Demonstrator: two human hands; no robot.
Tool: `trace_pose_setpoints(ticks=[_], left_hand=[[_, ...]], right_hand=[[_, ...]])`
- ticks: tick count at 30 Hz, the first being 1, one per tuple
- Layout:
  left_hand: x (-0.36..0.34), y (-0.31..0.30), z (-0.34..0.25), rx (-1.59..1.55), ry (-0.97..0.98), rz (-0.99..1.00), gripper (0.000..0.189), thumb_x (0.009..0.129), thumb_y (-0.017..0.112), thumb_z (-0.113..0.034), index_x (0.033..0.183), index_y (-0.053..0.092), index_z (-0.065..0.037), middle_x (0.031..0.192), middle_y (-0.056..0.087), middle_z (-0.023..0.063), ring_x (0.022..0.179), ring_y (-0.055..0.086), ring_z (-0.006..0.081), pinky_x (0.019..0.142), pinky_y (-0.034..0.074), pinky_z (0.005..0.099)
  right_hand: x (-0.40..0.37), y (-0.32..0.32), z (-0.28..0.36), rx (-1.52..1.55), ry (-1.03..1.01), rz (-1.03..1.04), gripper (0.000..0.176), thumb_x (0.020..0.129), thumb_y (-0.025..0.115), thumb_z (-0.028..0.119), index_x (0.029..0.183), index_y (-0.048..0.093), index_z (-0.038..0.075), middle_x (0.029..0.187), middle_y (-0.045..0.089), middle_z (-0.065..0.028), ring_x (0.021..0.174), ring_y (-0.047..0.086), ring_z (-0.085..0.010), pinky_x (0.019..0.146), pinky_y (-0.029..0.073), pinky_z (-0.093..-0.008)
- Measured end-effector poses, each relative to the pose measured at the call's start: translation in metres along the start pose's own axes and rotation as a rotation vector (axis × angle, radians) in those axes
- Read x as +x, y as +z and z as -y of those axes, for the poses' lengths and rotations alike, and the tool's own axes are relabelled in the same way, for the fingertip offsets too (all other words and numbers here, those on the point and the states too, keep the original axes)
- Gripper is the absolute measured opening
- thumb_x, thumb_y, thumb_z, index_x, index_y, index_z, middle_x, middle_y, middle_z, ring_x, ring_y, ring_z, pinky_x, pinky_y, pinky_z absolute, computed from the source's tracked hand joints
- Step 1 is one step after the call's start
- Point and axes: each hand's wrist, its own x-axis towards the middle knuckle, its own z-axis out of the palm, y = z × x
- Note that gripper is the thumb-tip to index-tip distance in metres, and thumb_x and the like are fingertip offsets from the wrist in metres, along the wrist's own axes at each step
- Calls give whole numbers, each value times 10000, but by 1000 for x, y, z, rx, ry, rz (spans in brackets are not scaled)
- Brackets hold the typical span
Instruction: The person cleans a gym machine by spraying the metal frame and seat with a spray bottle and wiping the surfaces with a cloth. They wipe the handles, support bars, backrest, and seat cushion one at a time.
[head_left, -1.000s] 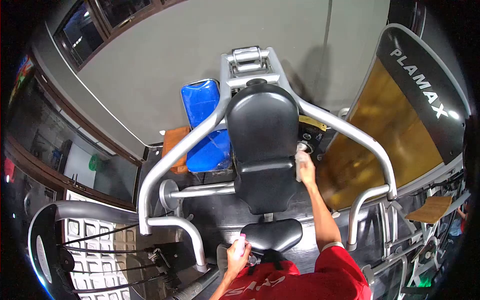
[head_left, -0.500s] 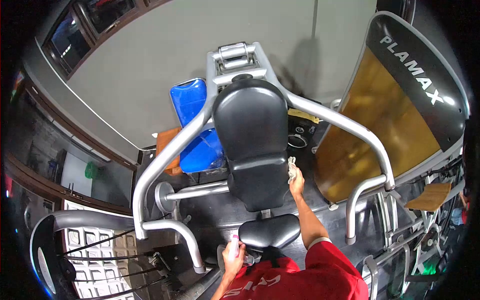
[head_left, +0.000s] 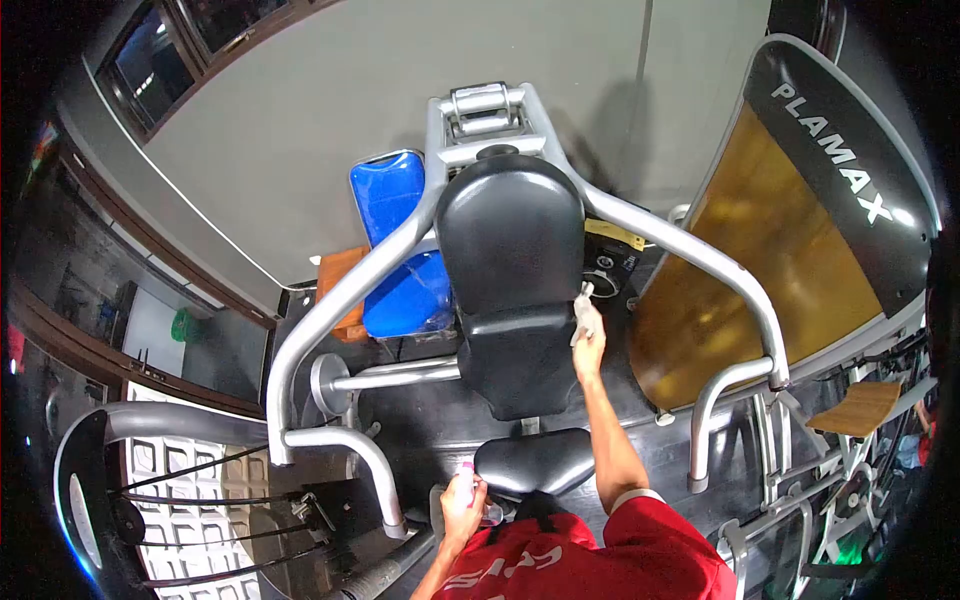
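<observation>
My right hand is closed on a pale cloth, which rests against the right edge of the black padded backrest of a gym machine. Low in the view, my left hand grips a small bottle with a pink top; the fingers cover much of it. That hand is just left of the black seat pad. Grey metal tubes of the machine frame curve down on both sides of the backrest.
Behind the machine on the left stands a blue chair beside an orange-brown box. A tall PLAMAX weight-stack cover rises at right. A black speaker-like box sits behind the backrest. Windows line the left wall.
My right hand and the cloth have moved slightly up along the backrest's right edge. The left hand still holds the bottle. The view has shifted a little.
</observation>
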Motion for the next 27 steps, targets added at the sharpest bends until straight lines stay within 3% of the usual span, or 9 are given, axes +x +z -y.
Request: trace_pose_setpoints(ticks=[2,3,6,8,11,15,19,22,27], left_hand=[[0,0,3,-12,-33,14,64,850,603,-29,865,543,-10,673,552,38,494,569,99,478,482,254],[1,1,5,-24,-61,27,67,848,605,-31,863,543,-9,683,552,40,496,569,99,483,484,256],[0,2,20,-4,92,-42,97,850,629,-59,919,573,-21,590,600,45,481,569,86,457,452,243],[-1,1,15,-69,18,-51,95,848,630,-60,913,574,-18,590,598,43,489,573,88,461,455,246],[-5,2,23,-104,-74,-50,99,842,637,-62,904,576,-13,614,595,49,519,588,95,480,468,252],[-6,2,19,4,7,-12,74,850,604,-17,884,538,-15,670,559,38,532,601,110,483,488,251],[-7,2,13,-119,-58,-11,68,847,605,-9,874,543,-15,669,553,34,525,593,106,480,480,248],[-8,-3,13,-48,43,-33,75,848,618,-35,883,557,-9,649,569,45,511,588,106,479,473,253],[-13,-10,29,-42,32,-91,102,847,634,-72,897,574,-6,629,589,58,495,580,106,477,464,259]], right_hand=[[-27,-2,0,-307,-148,-26,459,794,492,-55,1229,548,79,1261,514,-184,1206,470,-326,1044,324,-341],[-45,-4,-12,-376,-69,-69,449,802,489,-60,1226,557,73,1269,520,-161,1222,461,-281,1038,336,-336],[-85,-16,-36,-127,153,-130,435,806,493,-69,1213,573,62,1275,527,-127,1225,457,-224,1024,351,-330],[-95,-34,-72,154,319,-130,411,829,466,-61,1214,558,49,1264,534,-130,1189,493,-228,1010,361,-327],[-69,-35,5,-236,405,-124,424,829,414,-69,1230,517,23,1253,538,-148,1175,506,-259,1005,363,-336],[-36,-3,48,-266,-265,-37,555,695,426,-122,1200,553,68,1227,538,-187,1193,479,-352,1035,342,-384],[-37,26,27,-693,-525,309,495,692,500,-118,1131,597,88,1270,520,-130,1235,420,-372,1048,340,-469],[-67,15,15,-672,-494,355,507,677,535,-113,1132,591,105,1280,516,-129,1242,409,-387,1048,350,-454],[-130,-23,-21,-344,-50,486,558,723,433,-157,1211,523,98,1253,532,-171,1194,492,-326,969,432,-391]])
